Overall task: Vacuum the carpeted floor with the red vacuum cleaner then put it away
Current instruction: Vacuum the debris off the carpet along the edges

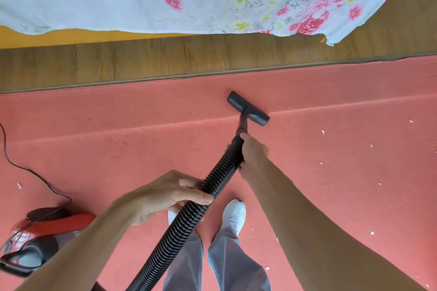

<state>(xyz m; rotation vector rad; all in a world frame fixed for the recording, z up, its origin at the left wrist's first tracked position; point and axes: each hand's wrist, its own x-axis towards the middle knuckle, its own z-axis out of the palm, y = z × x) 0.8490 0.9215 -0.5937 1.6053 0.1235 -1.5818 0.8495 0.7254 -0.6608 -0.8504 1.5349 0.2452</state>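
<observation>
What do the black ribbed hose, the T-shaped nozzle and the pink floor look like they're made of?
The black ribbed hose: probably flexible plastic, slightly glossy; its ridges catch light and it curves. The black T-shaped floor nozzle: seemingly rigid plastic, matte, smooth. The salmon-pink floor covering: short-pile carpet, fuzzy with faint brushed bands.

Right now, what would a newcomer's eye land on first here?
Both hands grip the black ribbed hose at centre: left hand lower, right hand nearer the black floor nozzle on the pink-red carpet. The red vacuum cleaner sits at lower left; white scraps dot the carpet at right.
</observation>
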